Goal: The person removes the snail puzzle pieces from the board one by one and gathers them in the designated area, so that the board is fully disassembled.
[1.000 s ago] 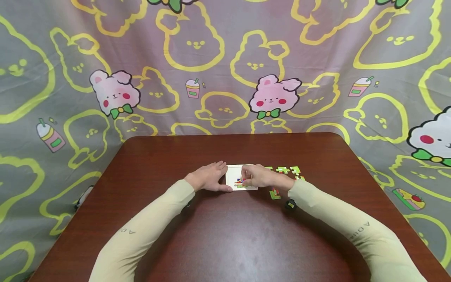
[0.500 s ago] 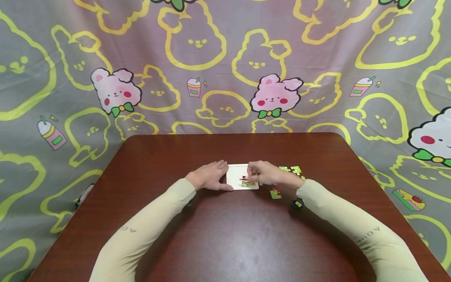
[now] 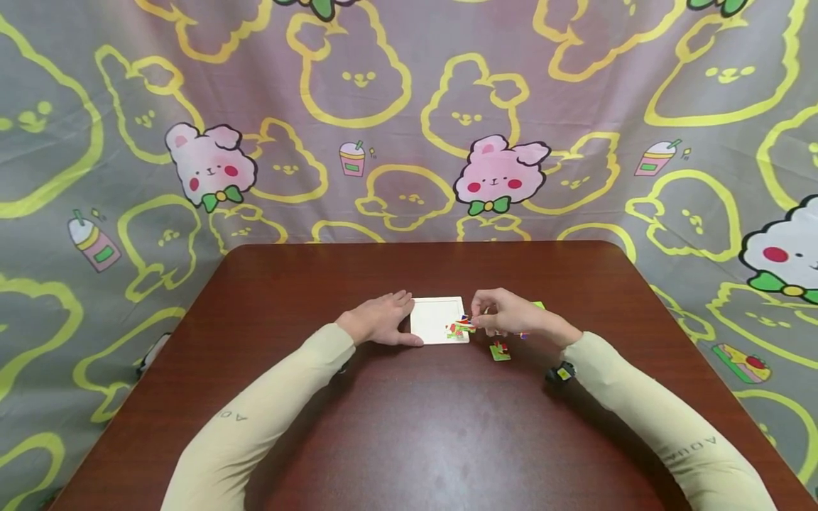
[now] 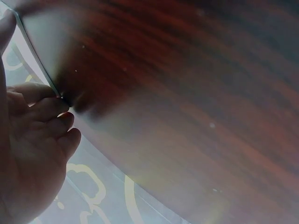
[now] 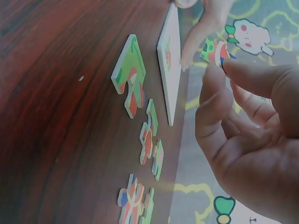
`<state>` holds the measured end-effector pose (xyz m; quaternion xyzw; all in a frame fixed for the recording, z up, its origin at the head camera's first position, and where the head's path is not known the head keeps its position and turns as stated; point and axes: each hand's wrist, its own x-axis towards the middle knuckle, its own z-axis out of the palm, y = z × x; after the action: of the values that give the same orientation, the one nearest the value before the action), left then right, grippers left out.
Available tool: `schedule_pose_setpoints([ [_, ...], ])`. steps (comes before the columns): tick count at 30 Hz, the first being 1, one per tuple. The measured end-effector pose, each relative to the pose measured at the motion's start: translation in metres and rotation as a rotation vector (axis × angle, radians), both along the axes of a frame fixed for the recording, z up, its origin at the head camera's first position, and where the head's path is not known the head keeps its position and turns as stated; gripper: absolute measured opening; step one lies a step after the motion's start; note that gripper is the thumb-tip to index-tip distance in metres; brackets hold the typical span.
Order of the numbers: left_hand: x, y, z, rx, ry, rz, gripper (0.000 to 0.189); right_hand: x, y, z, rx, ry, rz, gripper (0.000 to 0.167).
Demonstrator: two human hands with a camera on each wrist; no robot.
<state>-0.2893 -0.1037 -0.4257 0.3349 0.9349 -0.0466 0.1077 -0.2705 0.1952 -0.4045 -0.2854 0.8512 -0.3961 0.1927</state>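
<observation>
A shallow white puzzle tray (image 3: 431, 312) lies mid-table. My left hand (image 3: 381, 321) rests along its left side, thumb at the near corner and fingers at the far one; in the left wrist view, fingers (image 4: 58, 122) touch the tray's edge (image 4: 37, 56). A green-and-red picture patch (image 3: 455, 331) shows in the tray's near right corner. Over the tray's right edge, my right hand (image 3: 505, 312) pinches a jigsaw piece (image 5: 216, 52) between thumb and index finger. That piece is green, red, white and blue, and is raised off the table.
A loose corner jigsaw piece (image 3: 500, 350) lies right of the tray, nearer the body. Several more loose pieces (image 5: 148, 140) lie beneath and beyond the right hand, mostly hidden in the head view. A patterned curtain (image 3: 409, 142) hangs behind the brown table (image 3: 409, 426).
My right hand has moved right, from over the tray to its right edge, with the jigsaw piece in its fingertips. The left hand has stayed at the tray's left side.
</observation>
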Motion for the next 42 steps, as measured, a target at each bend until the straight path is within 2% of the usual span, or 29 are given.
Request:
schedule_pose_setpoints([
  [12, 0.0, -0.001, 0.0, 0.005, 0.0, -0.003, 0.104, 0.005, 0.017, -0.001, -0.046, -0.032, -0.051, 0.013],
  [27, 0.0, -0.001, -0.001, 0.016, 0.0, -0.002, 0.104, 0.016, 0.047, -0.012, -0.102, -0.08, -0.075, 0.011],
  [34, 0.001, -0.001, -0.002, 0.018, -0.006, 0.001, 0.104, 0.017, 0.065, -0.008, -0.052, -0.084, -0.079, 0.008],
  [42, 0.0, -0.001, -0.002, 0.011, -0.002, -0.001, 0.104, 0.019, 0.085, -0.011, 0.039, -0.096, -0.063, 0.012],
])
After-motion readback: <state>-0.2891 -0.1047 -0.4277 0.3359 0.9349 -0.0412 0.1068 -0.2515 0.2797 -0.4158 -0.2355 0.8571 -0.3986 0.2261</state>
